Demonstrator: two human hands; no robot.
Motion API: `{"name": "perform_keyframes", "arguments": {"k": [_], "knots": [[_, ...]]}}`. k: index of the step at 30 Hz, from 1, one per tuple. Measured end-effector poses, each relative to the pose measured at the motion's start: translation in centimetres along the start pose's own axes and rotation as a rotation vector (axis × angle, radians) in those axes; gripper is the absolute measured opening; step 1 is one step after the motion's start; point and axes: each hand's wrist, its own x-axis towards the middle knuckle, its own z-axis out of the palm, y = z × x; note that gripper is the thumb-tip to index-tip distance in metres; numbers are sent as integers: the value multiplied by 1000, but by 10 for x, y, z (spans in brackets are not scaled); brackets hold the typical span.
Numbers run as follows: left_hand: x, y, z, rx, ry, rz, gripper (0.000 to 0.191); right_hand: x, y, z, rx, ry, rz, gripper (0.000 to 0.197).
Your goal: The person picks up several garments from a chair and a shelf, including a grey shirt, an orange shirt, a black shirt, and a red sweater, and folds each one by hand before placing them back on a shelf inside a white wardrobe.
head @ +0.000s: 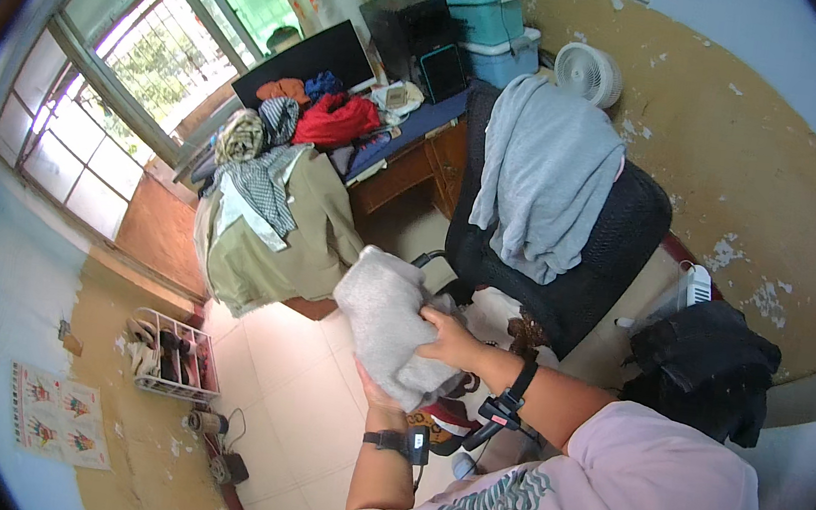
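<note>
A folded light grey knit garment (390, 313) is held up in front of me with both hands. My left hand (383, 397) supports its lower edge, mostly hidden behind the fabric. From the right side my right hand (452, 342) grips it, with the thumb on top and the other fingers largely out of sight. Each of my wrists wears a black strap with a small device. Beyond the bundle, a larger grey garment (558, 166) hangs over the back of a black mesh chair (626, 227). Below the held bundle, other clothes on the seat are partly visible.
Left of the chair, an olive garment (317, 226) and a striped shirt (264, 189) drape off a heap. A red garment (336, 120) lies on the desk (412, 123) near a monitor (316, 63). Dark clothes (705, 364) are piled at right; a shoe rack (177, 361) stands by the wall.
</note>
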Motion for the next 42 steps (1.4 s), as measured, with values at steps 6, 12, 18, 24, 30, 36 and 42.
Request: {"name": "perform_keyframes", "arguments": {"k": [6, 12, 18, 24, 30, 36, 42], "knots": [[-8, 53, 92, 186, -176, 229, 63, -24, -128, 14, -511, 139, -327, 58], [-44, 93, 127, 291, -351, 94, 71, -73, -207, 40, -186, 141, -183, 91], [-79, 95, 146, 325, -549, -46, 77, -130, -255, 64, 228, 438, -157, 83], [-109, 71, 172, 250, -717, -211, 78, -204, -291, 71, 611, 546, -90, 72], [-168, 32, 193, 233, -870, -395, 80, -279, -287, 52, 898, 544, -88, 52], [-240, -26, 219, 192, -978, -569, 81, -386, -298, 41, 985, 526, -154, 47], [-337, -120, 270, 91, -1074, -749, 83, -527, -326, 25, 768, 793, -217, 49]]}}
